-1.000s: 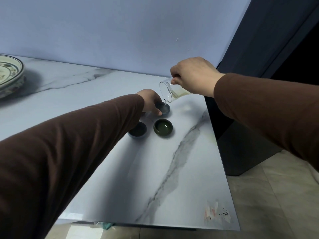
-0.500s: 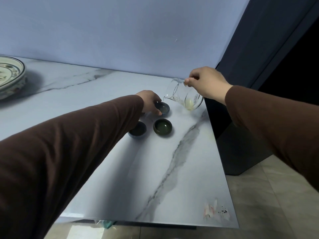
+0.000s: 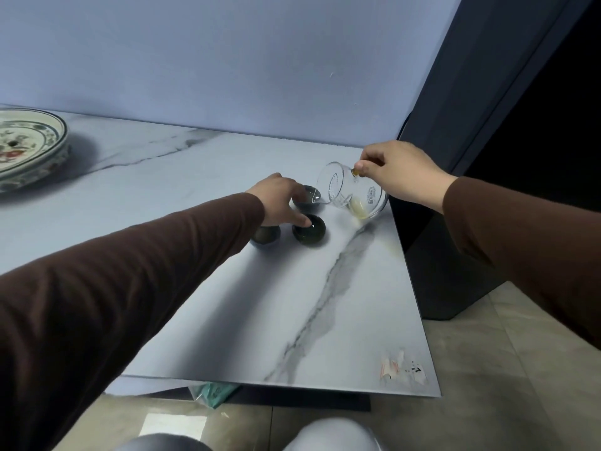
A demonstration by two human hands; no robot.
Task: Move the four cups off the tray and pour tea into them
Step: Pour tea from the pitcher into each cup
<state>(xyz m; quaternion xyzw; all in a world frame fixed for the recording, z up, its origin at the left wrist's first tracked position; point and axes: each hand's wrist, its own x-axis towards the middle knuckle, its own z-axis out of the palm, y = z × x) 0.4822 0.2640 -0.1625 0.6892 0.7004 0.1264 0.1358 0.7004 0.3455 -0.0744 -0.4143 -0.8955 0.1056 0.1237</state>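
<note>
Marble worktop (image 3: 227,320), blue wall behind, plate (image 3: 29,148) at 10 o'clock. Right hand (image 3: 400,172) pinches tilted pitcher (image 3: 354,193), spout over far cup (image 3: 307,203). Left hand (image 3: 279,200), fingers loosely curled, touches near cup (image 3: 310,232); third cup (image 3: 266,236) at its 9 o'clock.

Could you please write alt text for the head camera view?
The right hand tilts a clear glass pitcher beside three small dark cups on a white marble table; the left hand touches one cup.
</note>
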